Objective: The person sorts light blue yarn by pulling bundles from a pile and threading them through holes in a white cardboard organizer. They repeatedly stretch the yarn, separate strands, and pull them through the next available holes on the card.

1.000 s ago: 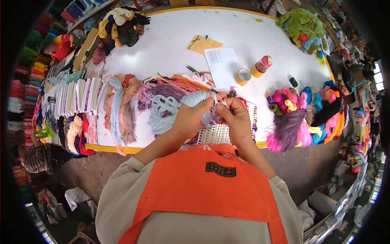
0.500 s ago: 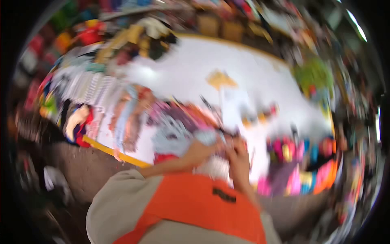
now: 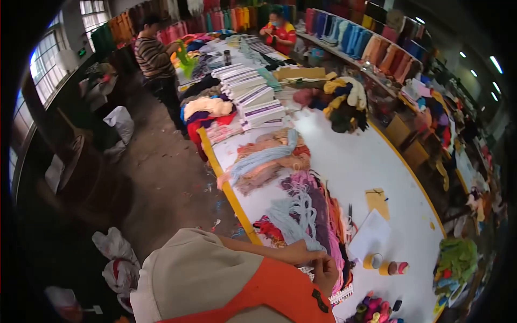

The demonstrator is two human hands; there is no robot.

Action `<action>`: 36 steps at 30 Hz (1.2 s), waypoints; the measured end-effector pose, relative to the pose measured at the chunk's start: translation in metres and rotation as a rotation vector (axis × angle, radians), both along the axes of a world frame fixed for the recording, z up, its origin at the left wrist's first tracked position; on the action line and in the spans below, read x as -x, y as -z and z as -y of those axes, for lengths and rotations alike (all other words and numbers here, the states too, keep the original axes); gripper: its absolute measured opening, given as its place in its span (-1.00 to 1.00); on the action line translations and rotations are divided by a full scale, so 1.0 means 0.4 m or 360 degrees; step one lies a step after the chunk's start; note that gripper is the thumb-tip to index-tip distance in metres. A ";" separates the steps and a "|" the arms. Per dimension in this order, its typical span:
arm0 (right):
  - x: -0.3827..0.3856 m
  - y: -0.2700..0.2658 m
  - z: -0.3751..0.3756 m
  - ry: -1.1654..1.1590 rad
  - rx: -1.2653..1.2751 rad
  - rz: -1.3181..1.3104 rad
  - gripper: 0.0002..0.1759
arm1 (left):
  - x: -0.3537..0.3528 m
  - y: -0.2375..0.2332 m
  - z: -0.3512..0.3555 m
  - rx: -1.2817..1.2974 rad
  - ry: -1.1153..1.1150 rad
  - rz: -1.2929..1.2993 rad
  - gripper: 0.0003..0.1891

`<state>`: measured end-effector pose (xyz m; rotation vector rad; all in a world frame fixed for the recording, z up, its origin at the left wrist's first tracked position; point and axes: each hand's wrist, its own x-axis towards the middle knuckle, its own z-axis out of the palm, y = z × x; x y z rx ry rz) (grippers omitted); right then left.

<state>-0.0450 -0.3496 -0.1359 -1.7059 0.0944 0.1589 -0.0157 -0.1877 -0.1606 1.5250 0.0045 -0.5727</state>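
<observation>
My left hand (image 3: 302, 252) reaches in from the left at the table's near edge, its fingers closed on the end of a light blue yarn bundle (image 3: 293, 215). My right hand (image 3: 325, 275) meets it, fingers pinched together; what lies between them is too small to make out. Beneath and beside the blue yarn are purple yarn (image 3: 321, 215) and red yarn (image 3: 269, 229). Orange and pink strands run along the right side. A white toothed strip (image 3: 341, 295) shows just below my right hand.
Peach and brown skeins (image 3: 269, 156), stacked white printed cards (image 3: 258, 102) and dark and yellow yarn (image 3: 347, 105) lie farther up the white table (image 3: 350, 156). Paper (image 3: 370, 237) and tape rolls (image 3: 372, 261) are to the right. Two people (image 3: 153, 51) (image 3: 279, 33) stand beyond.
The view has swung left and sharpened, bringing the aisle, windows and two people into sight. My hands stay close together at the light blue yarn.
</observation>
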 end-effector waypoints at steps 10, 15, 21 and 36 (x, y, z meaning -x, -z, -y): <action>0.037 -0.050 0.056 -0.0598 0.0251 0.0396 -0.81 | 0.107 -0.095 0.067 0.0887 -0.0768 -0.0188 -0.78; -0.097 -0.315 0.139 -0.0240 0.0451 0.0979 -0.92 | 0.135 -0.122 0.023 0.0896 -0.1012 -0.0389 -0.79; 0.011 -0.751 0.035 -0.1170 0.0250 0.1341 -0.92 | 0.179 -0.118 0.035 0.0790 -0.0860 -0.0586 -0.74; -0.160 -0.088 0.074 -0.0613 -0.0116 0.0380 -0.77 | 0.232 -0.058 -0.016 0.0739 -0.0854 -0.0484 -0.72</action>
